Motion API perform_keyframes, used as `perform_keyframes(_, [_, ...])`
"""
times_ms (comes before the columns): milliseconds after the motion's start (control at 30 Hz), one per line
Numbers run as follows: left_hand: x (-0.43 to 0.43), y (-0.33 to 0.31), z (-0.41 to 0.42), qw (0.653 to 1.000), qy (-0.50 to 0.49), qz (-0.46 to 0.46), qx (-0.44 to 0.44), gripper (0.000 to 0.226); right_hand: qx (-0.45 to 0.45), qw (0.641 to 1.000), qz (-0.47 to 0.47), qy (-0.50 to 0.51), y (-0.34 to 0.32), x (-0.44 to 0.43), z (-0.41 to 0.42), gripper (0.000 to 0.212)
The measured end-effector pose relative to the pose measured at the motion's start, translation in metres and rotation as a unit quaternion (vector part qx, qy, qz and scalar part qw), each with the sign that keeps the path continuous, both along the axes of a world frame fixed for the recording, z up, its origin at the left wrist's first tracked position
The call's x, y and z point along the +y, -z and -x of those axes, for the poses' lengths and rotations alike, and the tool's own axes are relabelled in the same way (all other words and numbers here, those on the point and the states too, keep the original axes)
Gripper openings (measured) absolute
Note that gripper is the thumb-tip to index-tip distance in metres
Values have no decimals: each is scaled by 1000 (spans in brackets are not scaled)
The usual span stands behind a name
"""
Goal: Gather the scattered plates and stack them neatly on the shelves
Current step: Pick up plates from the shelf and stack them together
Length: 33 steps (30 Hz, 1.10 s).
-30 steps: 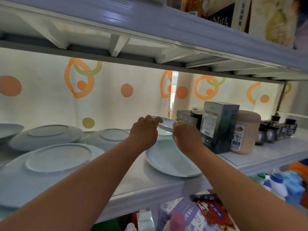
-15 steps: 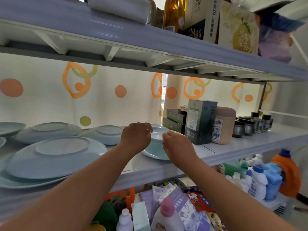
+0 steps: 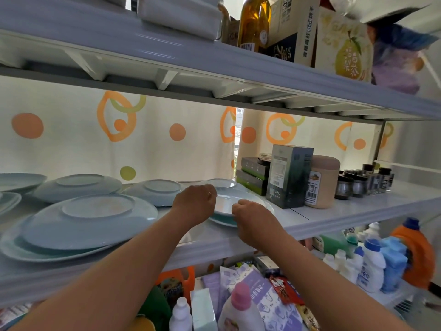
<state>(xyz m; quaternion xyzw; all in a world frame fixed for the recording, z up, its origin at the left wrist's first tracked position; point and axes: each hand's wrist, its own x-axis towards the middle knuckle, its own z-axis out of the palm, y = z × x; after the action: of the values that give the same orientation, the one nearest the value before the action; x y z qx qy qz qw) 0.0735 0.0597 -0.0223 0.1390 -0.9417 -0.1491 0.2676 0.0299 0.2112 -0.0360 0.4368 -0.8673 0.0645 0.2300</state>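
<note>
Two hands on one plate (image 3: 226, 203): my left hand (image 3: 194, 204) and right hand (image 3: 250, 217) both curl onto its near rim, mid-shelf (image 3: 334, 218), atop a second plate (image 3: 223, 222). Stacking step, I reckon. Next I let go cleanly, then fetch the upturned plates (image 3: 155, 191) at left.

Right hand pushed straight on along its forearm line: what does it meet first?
The right hand has its grip on the rim of the top plate, so that plate comes first. Past it, probably the small dish behind, though depth is unclear.
</note>
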Motion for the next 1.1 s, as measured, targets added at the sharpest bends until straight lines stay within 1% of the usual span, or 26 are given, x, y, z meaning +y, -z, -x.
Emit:
perform_keyframes(133, [-5,0,5,998,-40,44,16,32,12,998,-40,-43,-5,4,0,29])
perform_keyframes(233, [-7,2,10,998,-50,45,20,32,-21,997,-33,-62,-7,6,5,34])
perform_keyframes(333, [-13,6,17,997,-58,25,39,30,-57,996,17,-71,-13,6,11,35])
perform_keyframes(500, [-23,1,29,997,-60,-39,32,32,-77,990,113,-27,-25,-2,40,33])
perform_keyframes(600, [-28,-9,37,993,-62,-92,27,31,-125,975,182,10,-33,-11,69,32])
perform_keyframes(700, [-35,-20,49,989,-60,-134,-14,34,-184,956,224,41,-39,-22,101,27])
perform_keyframes(867, [-55,-31,74,971,-65,-221,-60,44,-296,933,187,84,-32,-41,147,30])
perform_keyframes(933, [-62,-33,85,962,-58,-259,-63,44,-307,932,170,88,-28,-48,160,31])
perform_keyframes(1000, [-67,-30,94,953,-51,-290,-77,44,-308,933,162,90,-26,-56,169,27])
perform_keyframes(1100, [-74,-23,104,938,-41,-331,-94,45,-288,943,139,93,-30,-68,181,25])
